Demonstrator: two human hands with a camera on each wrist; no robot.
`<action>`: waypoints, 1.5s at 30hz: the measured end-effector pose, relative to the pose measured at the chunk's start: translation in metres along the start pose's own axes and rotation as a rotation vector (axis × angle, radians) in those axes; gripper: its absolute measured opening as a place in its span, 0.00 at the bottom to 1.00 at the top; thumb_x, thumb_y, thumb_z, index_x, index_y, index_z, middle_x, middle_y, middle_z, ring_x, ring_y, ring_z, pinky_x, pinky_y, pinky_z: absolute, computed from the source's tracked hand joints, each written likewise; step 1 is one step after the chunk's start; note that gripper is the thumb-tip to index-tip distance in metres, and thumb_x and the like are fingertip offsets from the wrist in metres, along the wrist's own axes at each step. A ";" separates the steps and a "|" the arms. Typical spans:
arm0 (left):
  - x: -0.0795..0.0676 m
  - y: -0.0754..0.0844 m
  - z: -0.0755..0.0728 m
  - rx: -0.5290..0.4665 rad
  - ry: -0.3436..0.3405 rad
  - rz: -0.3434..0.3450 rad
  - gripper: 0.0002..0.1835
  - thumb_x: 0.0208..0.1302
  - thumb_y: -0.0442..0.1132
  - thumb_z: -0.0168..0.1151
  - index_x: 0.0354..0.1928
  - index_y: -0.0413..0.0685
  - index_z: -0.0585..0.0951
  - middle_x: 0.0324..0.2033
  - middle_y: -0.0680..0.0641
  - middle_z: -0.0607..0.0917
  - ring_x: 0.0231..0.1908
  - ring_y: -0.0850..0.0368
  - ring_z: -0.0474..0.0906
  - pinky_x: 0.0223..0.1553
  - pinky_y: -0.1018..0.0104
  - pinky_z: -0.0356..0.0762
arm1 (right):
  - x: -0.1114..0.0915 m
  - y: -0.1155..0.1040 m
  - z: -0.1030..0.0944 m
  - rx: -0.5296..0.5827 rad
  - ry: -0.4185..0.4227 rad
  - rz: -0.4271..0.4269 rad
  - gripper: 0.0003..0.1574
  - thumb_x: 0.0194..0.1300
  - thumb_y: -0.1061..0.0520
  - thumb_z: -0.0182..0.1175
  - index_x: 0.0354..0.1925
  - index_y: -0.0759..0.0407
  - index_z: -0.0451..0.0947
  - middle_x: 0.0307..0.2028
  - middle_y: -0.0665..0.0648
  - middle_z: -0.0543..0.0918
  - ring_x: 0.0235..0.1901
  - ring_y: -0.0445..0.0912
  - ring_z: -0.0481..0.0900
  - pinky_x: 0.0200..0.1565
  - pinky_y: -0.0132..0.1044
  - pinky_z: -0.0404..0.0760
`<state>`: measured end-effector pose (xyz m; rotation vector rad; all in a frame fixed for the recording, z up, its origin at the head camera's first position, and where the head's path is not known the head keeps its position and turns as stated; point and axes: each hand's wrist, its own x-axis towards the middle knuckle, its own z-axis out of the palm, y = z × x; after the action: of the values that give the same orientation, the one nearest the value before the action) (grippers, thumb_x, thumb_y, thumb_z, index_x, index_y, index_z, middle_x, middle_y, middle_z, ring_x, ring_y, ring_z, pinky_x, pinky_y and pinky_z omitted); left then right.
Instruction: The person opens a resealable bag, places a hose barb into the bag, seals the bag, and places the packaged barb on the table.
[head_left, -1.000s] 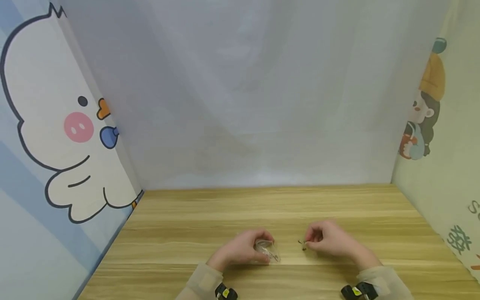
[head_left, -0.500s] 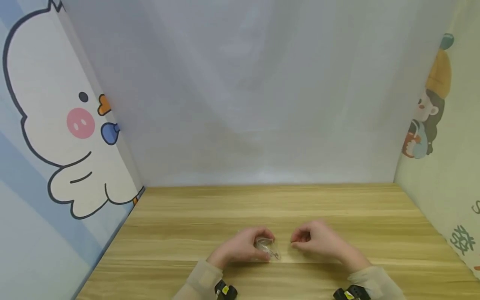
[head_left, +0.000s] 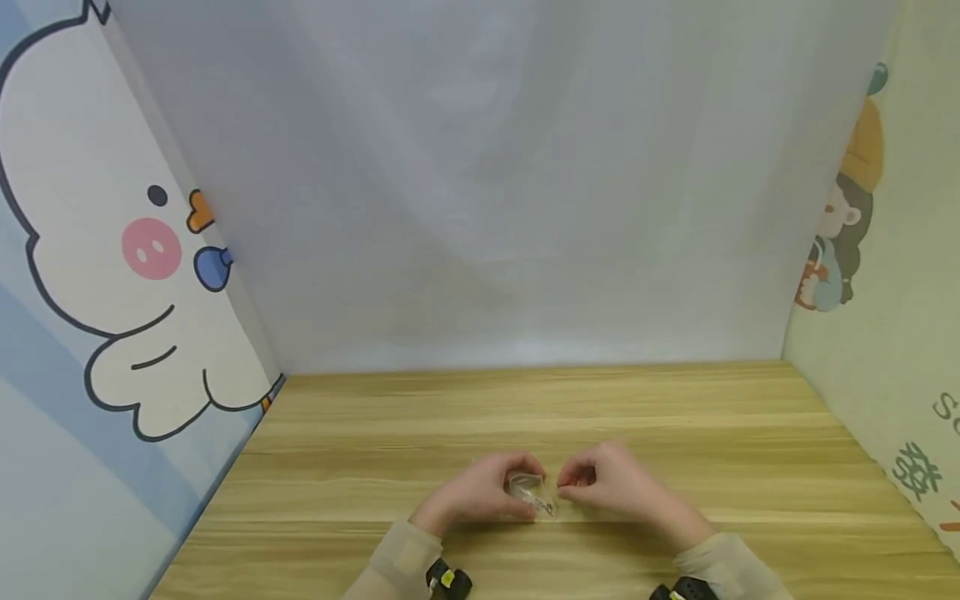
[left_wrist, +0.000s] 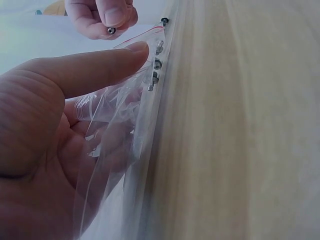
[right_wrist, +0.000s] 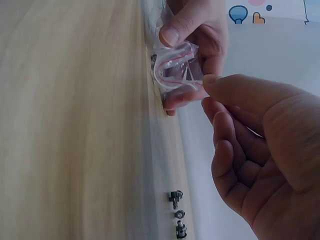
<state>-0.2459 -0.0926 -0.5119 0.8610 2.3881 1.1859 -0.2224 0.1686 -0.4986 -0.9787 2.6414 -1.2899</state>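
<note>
My left hand (head_left: 483,493) holds a clear zip bag (head_left: 529,490) with its mouth spread between thumb and fingers. The bag's red seal line (right_wrist: 174,82) shows in the right wrist view. Several small metal screws (left_wrist: 157,64) appear through the plastic near the mouth. My right hand (head_left: 618,483) pinches a tiny screw (left_wrist: 111,30) between thumb and index finger, close beside the bag's mouth. In the right wrist view, that screw is hidden by the fingertips.
Several dark small screws or nuts (right_wrist: 176,197) lie on the wood-grain table (head_left: 420,417) below my right hand. A pale curtain (head_left: 480,208) stands behind the table, with printed cartoon panels on both sides.
My right hand has moved left from the loose hardware toward the bag, with the small screw between its fingertips. My left hand stays nearly in place, still holding the bag.
</note>
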 end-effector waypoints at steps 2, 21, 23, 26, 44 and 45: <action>0.000 0.000 0.000 -0.004 -0.001 0.000 0.25 0.56 0.37 0.83 0.55 0.57 0.84 0.53 0.60 0.85 0.54 0.63 0.79 0.58 0.64 0.75 | 0.001 -0.001 0.002 -0.006 0.004 0.004 0.05 0.64 0.60 0.76 0.34 0.51 0.90 0.28 0.39 0.86 0.28 0.33 0.80 0.34 0.32 0.82; 0.002 0.000 0.000 -0.032 -0.014 -0.010 0.25 0.57 0.37 0.83 0.56 0.56 0.84 0.50 0.61 0.85 0.45 0.64 0.80 0.46 0.66 0.79 | 0.010 -0.010 0.023 -0.009 0.042 0.038 0.04 0.63 0.61 0.77 0.33 0.53 0.90 0.28 0.41 0.88 0.27 0.33 0.81 0.33 0.32 0.83; 0.001 0.001 0.000 -0.034 -0.014 -0.012 0.25 0.57 0.37 0.83 0.56 0.56 0.84 0.50 0.61 0.85 0.45 0.64 0.80 0.47 0.66 0.79 | 0.010 -0.010 0.024 -0.009 0.045 0.037 0.04 0.64 0.61 0.76 0.33 0.53 0.90 0.28 0.41 0.88 0.27 0.33 0.80 0.31 0.32 0.82; 0.001 0.001 -0.001 -0.026 -0.016 -0.018 0.25 0.57 0.37 0.83 0.56 0.56 0.84 0.50 0.62 0.85 0.46 0.64 0.80 0.49 0.66 0.78 | 0.010 -0.009 0.025 -0.008 0.056 0.032 0.03 0.63 0.62 0.76 0.34 0.54 0.90 0.29 0.42 0.88 0.26 0.33 0.80 0.31 0.32 0.82; 0.001 0.001 -0.001 -0.014 -0.010 -0.013 0.25 0.57 0.38 0.83 0.56 0.55 0.84 0.52 0.61 0.85 0.51 0.64 0.79 0.56 0.65 0.76 | 0.005 -0.007 0.008 0.044 -0.010 0.059 0.03 0.65 0.63 0.74 0.39 0.59 0.91 0.34 0.45 0.90 0.32 0.35 0.84 0.37 0.33 0.84; 0.001 0.001 -0.001 -0.012 -0.008 -0.018 0.25 0.57 0.38 0.83 0.56 0.55 0.84 0.52 0.61 0.85 0.51 0.64 0.79 0.57 0.65 0.76 | 0.004 -0.007 0.006 0.040 -0.025 0.062 0.03 0.65 0.63 0.74 0.39 0.59 0.91 0.33 0.44 0.90 0.33 0.35 0.83 0.38 0.33 0.84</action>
<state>-0.2472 -0.0925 -0.5105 0.8372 2.3750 1.1870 -0.2204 0.1586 -0.4961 -0.8935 2.5957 -1.3031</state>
